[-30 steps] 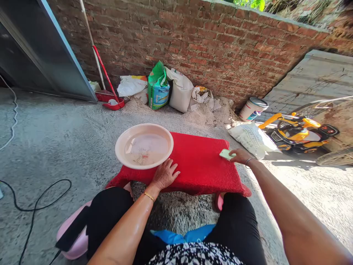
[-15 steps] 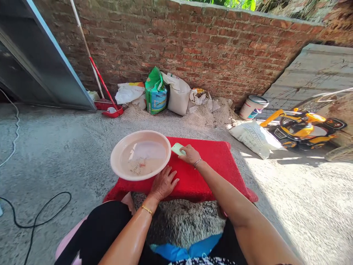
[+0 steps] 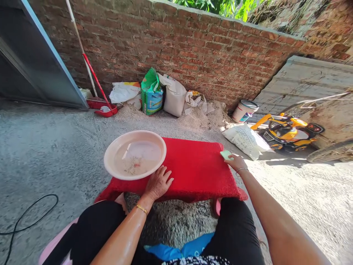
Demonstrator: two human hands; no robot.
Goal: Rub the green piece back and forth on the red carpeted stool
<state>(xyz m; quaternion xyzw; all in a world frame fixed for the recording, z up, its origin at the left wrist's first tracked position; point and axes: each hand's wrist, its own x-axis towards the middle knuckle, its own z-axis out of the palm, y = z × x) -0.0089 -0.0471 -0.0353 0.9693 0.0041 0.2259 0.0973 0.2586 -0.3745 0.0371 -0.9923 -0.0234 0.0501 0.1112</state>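
Note:
A red cloth [image 3: 190, 162] with a fuzzy edge covers a low table or bench in front of me. My left hand [image 3: 159, 184] lies on its near side with the fingers spread, close by the basin's rim and holding nothing. At the cloth's right edge my right hand [image 3: 236, 162] is closed on a flat pale green piece [image 3: 226, 155] with rounded corners; I cannot make out its kind. The pale pink basin [image 3: 110, 165] stands on the left end of the cloth. Clear water [image 3: 146, 151] fills part of it, with bits of debris and a small red scrap [image 3: 136, 165] inside.
Along the brick wall [image 3: 193, 59] stand a green bag [image 3: 152, 95], a white sack [image 3: 174, 97] and a red dustpan [image 3: 106, 111]. To the right are a bucket [image 3: 245, 111], another sack [image 3: 245, 140] and a yellow toy digger [image 3: 289, 132]. A black cable [image 3: 35, 206] lies on the left.
My right hand has moved right across the red cloth with the pale green piece, from beside the basin to the cloth's right edge. My left hand has stayed on the cloth.

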